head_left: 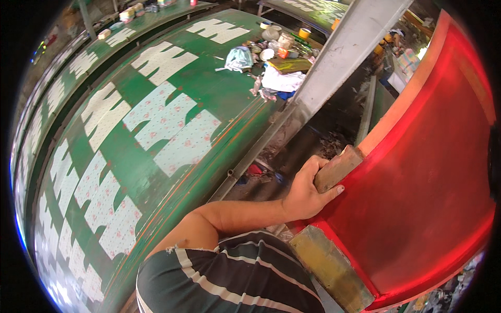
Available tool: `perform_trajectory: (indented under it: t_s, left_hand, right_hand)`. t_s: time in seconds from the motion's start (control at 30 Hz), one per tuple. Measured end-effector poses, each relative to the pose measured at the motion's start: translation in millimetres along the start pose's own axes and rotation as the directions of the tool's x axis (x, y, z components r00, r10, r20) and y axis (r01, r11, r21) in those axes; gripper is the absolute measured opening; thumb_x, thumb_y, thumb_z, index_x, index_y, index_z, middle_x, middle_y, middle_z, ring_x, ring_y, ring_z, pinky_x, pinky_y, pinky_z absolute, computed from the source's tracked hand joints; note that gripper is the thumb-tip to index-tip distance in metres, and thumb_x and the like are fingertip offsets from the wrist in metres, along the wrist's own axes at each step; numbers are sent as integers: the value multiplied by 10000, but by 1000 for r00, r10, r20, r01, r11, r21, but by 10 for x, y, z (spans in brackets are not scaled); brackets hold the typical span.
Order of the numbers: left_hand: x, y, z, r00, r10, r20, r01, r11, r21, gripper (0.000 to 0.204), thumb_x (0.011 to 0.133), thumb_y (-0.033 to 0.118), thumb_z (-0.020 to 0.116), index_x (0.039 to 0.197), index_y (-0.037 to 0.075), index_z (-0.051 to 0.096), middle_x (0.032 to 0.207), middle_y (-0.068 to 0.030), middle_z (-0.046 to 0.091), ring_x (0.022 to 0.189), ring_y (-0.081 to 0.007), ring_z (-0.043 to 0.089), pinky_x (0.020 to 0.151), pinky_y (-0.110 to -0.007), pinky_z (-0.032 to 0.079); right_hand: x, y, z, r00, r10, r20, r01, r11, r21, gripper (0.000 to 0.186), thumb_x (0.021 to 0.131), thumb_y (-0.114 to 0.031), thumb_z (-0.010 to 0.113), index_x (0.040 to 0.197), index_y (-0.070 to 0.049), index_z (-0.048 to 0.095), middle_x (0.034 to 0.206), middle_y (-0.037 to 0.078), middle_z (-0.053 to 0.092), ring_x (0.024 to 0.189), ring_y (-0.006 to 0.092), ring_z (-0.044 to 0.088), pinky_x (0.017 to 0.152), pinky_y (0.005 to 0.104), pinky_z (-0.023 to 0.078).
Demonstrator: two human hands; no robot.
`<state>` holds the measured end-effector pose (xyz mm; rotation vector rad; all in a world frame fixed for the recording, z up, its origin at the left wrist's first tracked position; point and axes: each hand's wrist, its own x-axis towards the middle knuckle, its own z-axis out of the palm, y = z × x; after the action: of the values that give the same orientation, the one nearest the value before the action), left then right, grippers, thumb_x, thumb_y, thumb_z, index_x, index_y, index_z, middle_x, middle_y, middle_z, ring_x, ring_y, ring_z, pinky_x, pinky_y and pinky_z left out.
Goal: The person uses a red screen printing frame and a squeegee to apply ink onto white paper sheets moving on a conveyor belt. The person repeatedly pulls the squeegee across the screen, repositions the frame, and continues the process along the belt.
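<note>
A large red screen printing frame (417,193) with an orange-red border stands tilted at the right. My left hand (308,190) is closed around a worn wooden block (338,169) at the frame's near left edge. The thumb lies along the red side of the block, and the other fingers curl over its far side. A second, wider wooden piece (331,266), stained yellow-brown, sits along the frame's lower left edge, beside my striped shirt. My right hand is out of sight.
A long green table (209,99) at the left carries rows of pale floral fabric pieces (188,141). Jars, rags and a white cloth (282,80) crowd its far right corner. A grey metal post (344,57) rises between table and frame. More tables stand behind.
</note>
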<state>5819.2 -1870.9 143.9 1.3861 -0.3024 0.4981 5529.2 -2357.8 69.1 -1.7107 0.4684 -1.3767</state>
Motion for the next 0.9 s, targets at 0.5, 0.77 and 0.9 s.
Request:
perform_trajectory:
  t_s: [0.5,0.77,0.9]
  left_hand:
    - [-148,-310,1042,927,-218,305,291,931,-221,428,987,67,891,1297,41,597,1181,-4,662,1104,-88,605,1001,-302,513]
    - [-243,-321,1903,802,-189,566,342,923,-176,446,976,94,906,1290,23,597,1159,-23,651,1070,-107,612,971,-328,532]
    - [-152,-475,2324,747,-159,645,364,911,-196,458,954,144,929,1257,18,611,1131,-39,647,1053,-116,615,939,-339,537]
  right_hand:
    - [-591,-183,-1015,963,-7,-269,-38,986,-161,690,969,-406,880,1450,51,690,1334,238,743,1149,367,742,987,580,610]
    - [-1218,-249,-1572,884,-20,-468,-99,968,-230,697,943,-414,915,1413,60,717,1276,237,774,1094,357,765,952,595,627]
    - [-1527,-394,-1711,840,-53,-540,-141,940,-311,701,930,-419,932,1395,65,730,1247,237,790,1066,353,776,934,603,635]
